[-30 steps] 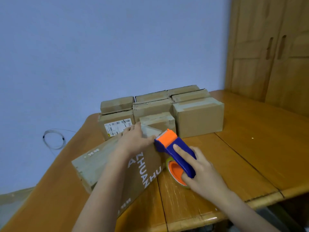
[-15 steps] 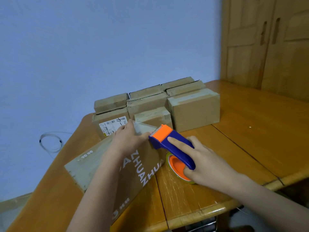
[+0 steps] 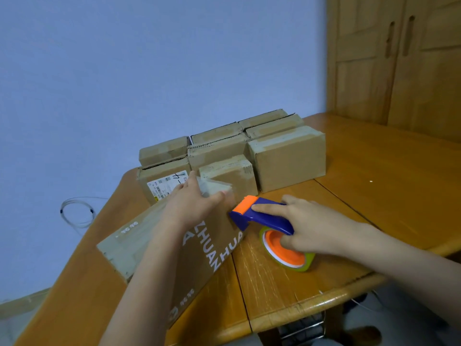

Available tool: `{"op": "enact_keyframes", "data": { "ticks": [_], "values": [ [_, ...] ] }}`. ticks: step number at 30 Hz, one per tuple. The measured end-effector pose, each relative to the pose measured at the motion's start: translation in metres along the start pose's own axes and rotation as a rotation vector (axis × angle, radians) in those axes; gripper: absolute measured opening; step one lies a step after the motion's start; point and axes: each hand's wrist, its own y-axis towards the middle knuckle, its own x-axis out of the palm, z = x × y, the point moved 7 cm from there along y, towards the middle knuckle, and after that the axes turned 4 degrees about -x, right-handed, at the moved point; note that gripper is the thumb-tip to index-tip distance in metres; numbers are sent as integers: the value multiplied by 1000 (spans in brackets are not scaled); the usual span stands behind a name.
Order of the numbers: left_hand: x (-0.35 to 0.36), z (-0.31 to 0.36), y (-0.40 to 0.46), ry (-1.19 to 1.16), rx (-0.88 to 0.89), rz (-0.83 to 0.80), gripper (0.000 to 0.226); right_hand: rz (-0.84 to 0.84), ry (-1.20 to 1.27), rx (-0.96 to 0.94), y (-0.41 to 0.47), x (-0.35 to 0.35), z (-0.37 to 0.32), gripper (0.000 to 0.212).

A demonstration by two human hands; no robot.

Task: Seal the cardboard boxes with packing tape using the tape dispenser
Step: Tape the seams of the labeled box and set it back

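Since the earlier frames the dispenser (image 3: 262, 216) has tipped flatter, its blue handle now lying nearly level instead of slanting up to the box, and the right hand's forefinger has slid along the top toward the orange head.

Right hand (image 3: 314, 226) grips the dispenser: forefinger stretched straight along the blue handle with its tip at the orange roller, thumb and remaining fingers curled round the handle and the orange hub of the tape roll (image 3: 287, 253). That roll rests on the desk (image 3: 374, 196) near the front edge, and the dispenser's blue nose touches the right end of the big box (image 3: 199, 245).

Left hand (image 3: 194, 203) lies on top of the big box at its far right corner, fingers straight and spread, pressing down a strip of clear tape there. White letters run down the side of this box, which lies slantwise from the desk's left side toward the middle.

Behind it, along the desk's back edge, stands a cluster of small boxes (image 3: 287, 161), packed touching one another, one with a white label (image 3: 167, 186). A coiled cable (image 3: 77, 211) hangs beyond the left edge.
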Motion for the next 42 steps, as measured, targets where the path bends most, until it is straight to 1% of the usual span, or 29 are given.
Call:
{"op": "enact_keyframes", "data": {
  "ticks": [2, 5, 7, 10, 12, 14, 15, 16, 17, 20, 21, 24, 25, 28, 30, 31, 33, 36, 39, 42],
  "values": [
    [0, 3, -1, 45, 2, 3, 92, -16, -33, -18, 5, -8, -4, 71],
    [4, 5, -2, 115, 4, -20, 108, -54, -131, -76, 15, -17, -11, 69],
    [5, 6, 0, 187, 3, -24, 113, -95, -180, -97, 19, -25, -16, 67],
    [6, 8, 2, 220, -6, -10, 109, -117, -267, -124, 26, -38, -18, 60],
    [7, 8, 2, 230, 2, -4, 107, -143, -410, -167, 31, -37, -28, 55],
    [7, 8, 1, 239, 11, -1, 105, -259, -618, -242, 37, -14, -39, 43],
    [7, 7, 1, 240, 14, 3, 104, -323, -645, -250, 38, -2, -41, 40],
    [7, 7, 1, 241, 19, 8, 104, -346, -606, -239, 39, 3, -41, 41],
    [6, 7, 1, 241, 25, 12, 104, -330, -548, -221, 39, 0, -40, 45],
    [5, 5, 4, 222, 32, 16, 105, -199, -436, -158, 41, -29, -20, 57],
    [6, 5, 4, 215, 32, 12, 105, -183, -385, -116, 40, -40, -10, 60],
    [7, 4, 4, 212, 31, 10, 106, -209, -188, -15, 34, -46, 22, 61],
    [7, 4, 4, 214, 33, 11, 106, -222, -86, 8, 34, -43, 34, 61],
    [6, 6, 4, 224, 39, 4, 107, -218, 340, 108, 33, -26, 72, 63],
    [7, 6, 4, 232, 43, -7, 107, -220, 596, 206, 34, -6, 91, 58],
    [7, 6, 4, 236, 47, -9, 107, -235, 703, 273, 33, 6, 99, 53],
    [8, 6, 3, 234, 56, -10, 106, -269, 832, 375, 31, 26, 113, 47],
    [9, 5, 3, 231, 66, -20, 106, -217, 914, 442, 31, 37, 128, 41],
    [9, 5, 3, 252, 76, -28, 105, -154, 766, 413, 37, 34, 140, 45],
    [7, 7, 1, 252, 100, -39, 104, -134, 604, 370, 42, 30, 149, 29]
  ]
}}
